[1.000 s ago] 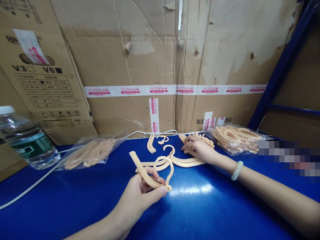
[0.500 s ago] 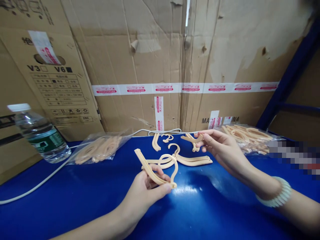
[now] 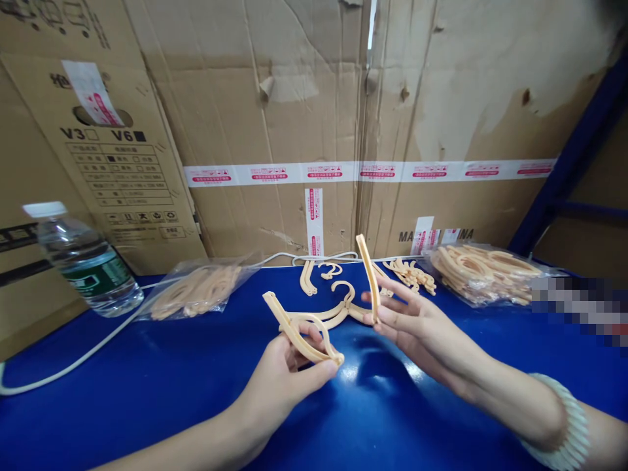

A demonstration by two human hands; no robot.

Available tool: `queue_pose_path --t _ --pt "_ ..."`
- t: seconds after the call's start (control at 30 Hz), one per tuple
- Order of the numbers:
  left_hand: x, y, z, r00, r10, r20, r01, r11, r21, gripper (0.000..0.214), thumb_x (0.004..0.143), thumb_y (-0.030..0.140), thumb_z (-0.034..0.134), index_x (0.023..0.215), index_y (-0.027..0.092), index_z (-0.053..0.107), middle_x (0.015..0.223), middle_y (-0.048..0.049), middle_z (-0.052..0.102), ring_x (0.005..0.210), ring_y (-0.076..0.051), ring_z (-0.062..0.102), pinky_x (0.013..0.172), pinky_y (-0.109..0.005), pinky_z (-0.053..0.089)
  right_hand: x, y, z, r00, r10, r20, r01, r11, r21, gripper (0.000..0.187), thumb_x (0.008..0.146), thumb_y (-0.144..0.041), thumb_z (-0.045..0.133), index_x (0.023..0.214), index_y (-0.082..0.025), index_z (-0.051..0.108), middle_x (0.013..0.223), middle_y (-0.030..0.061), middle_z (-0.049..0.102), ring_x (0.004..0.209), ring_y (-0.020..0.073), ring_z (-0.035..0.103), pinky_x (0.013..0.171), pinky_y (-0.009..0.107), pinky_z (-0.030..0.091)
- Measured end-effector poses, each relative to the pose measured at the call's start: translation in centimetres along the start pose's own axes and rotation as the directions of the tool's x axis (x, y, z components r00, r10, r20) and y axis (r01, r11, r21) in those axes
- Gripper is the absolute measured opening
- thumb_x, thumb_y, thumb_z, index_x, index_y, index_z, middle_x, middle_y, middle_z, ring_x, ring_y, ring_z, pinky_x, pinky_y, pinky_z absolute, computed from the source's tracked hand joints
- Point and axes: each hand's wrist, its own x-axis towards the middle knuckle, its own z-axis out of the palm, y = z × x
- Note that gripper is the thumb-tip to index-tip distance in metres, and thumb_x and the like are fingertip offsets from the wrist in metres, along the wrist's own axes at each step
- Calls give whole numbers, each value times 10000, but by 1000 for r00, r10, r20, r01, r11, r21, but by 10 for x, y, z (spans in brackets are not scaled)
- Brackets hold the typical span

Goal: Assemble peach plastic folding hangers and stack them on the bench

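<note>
Holding a peach hanger part [image 3: 300, 329], the left hand [image 3: 282, 383] pinches it w/ thumb & fingers, just above the blue table [image 3: 171, 392]. The right hand [image 3: 422, 327], at 3 o'clock from it, grips a thin hanger arm [image 3: 367, 278] that stands almost straight up. A whole hanger [image 3: 346, 306] lies flat at 12 o'clock from the left hand. One bag [image 3: 199, 291] of parts sits at 10 o'clock, another bag [image 3: 485, 268] at 2 o'clock. A water bottle [image 3: 86, 265] stands far off at 9 o'clock.
</note>
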Motion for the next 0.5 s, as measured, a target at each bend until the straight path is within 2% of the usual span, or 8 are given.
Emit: queue_pose_path --t 0.07,0.13,0.3,0.5 --pt "0 1 0 1000 15 14 -15 1000 27 336 691 221 814 813 208 502 793 26 684 761 -144 641 711 -247 466 0 6 0 994 90 70 -89 996 -14 522 643 -244 897 1103 -204 656 899 23 696 834 160 693 805 281 542" --pt "0 3 1 1000 16 22 -17 998 56 307 702 225 797 800 211 506 785 22 692 756 -152 649 720 -260 476 -2 12 1 986 136 99 -130 990 -62 422 641 -264 901 986 -170 677 850 25 705 819 151 690 788 255 532" --pt "-4 5 5 1000 20 22 -22 995 101 273 696 189 773 803 212 523 794 15 710 793 -173 679 757 -287 514 -6 24 6 985 105 140 -80 982 -173 374 638 -321 901 906 -158 697 788 18 719 674 102 629 636 198 491" --pt "-5 3 6 995 46 83 -55 992 115 309 685 138 755 799 219 480 767 28 707 752 -167 694 729 -284 534 -9 23 11 982 91 168 -50 970 -237 312 654 -310 873 880 -177 704 695 -16 700 640 117 640 679 240 513"
